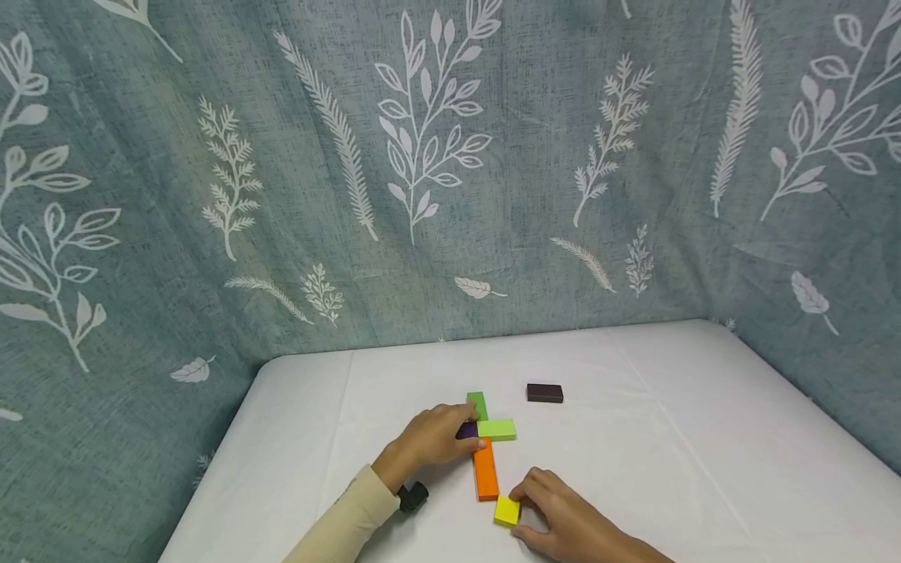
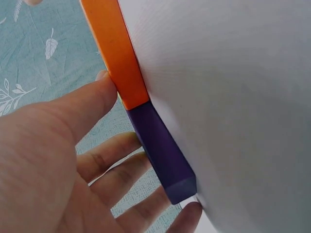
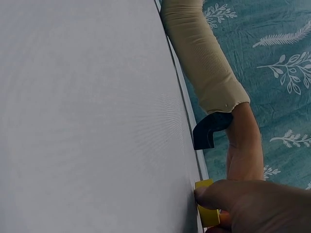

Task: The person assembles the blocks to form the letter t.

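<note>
Near the middle of the white table, several coloured blocks lie close together in the head view. A green block (image 1: 476, 399) is farthest back, with a light green block (image 1: 498, 429) and a partly covered purple block (image 1: 467, 431) in front. An orange block (image 1: 486, 475) extends toward the front. My left hand (image 1: 431, 432) rests at these blocks, its thumb touching the orange one and its fingers beside the purple one, as the left wrist view shows. With thumb and fingertips, my right hand (image 1: 559, 510) pinches a yellow block (image 1: 506, 511) at the orange block's near end.
A dark brown block (image 1: 545, 392) lies apart, behind and right of the others. The white table (image 1: 633, 422) has its far edge against a blue-green leaf-patterned cloth (image 1: 521, 195). A black device (image 1: 413, 497) sits under the left wrist, at the beige sleeve (image 1: 348, 516).
</note>
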Action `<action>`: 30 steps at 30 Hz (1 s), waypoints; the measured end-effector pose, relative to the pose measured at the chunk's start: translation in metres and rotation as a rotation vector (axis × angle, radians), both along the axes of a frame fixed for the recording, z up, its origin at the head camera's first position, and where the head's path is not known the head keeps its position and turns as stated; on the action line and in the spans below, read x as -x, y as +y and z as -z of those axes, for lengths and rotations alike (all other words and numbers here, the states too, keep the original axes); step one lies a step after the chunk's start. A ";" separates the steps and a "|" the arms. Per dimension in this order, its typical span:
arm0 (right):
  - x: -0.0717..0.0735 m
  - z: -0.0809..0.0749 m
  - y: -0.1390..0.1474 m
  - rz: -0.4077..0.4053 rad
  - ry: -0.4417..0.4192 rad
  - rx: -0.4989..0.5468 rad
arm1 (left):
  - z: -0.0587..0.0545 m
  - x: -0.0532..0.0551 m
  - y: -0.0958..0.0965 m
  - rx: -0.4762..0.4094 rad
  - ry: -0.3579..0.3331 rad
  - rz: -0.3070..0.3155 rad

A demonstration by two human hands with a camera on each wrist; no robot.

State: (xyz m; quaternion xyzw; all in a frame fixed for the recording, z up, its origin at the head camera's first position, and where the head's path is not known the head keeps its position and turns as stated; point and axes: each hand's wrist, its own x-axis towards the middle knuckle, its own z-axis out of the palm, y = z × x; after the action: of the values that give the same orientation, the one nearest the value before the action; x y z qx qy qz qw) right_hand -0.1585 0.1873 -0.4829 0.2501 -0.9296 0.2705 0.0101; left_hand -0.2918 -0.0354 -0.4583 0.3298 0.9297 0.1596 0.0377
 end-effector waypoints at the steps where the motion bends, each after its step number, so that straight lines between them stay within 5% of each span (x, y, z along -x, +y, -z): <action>1: 0.000 0.000 0.000 0.002 -0.003 -0.005 | 0.001 0.000 0.000 0.000 0.001 0.000; 15: -0.003 -0.005 0.002 -0.011 -0.039 0.000 | 0.003 -0.001 -0.002 0.016 0.029 0.012; 23: 0.003 -0.012 0.011 -0.028 -0.136 0.177 | 0.002 0.001 0.000 0.017 0.034 0.008; 30: 0.012 -0.020 0.020 -0.032 -0.058 0.216 | 0.005 0.003 0.001 0.020 0.041 0.016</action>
State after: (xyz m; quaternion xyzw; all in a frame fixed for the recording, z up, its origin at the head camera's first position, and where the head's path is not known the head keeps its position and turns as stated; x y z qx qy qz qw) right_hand -0.1708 0.2077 -0.4626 0.2544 -0.8908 0.3764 0.0060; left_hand -0.2951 -0.0347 -0.4632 0.3401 0.9291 0.1432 0.0231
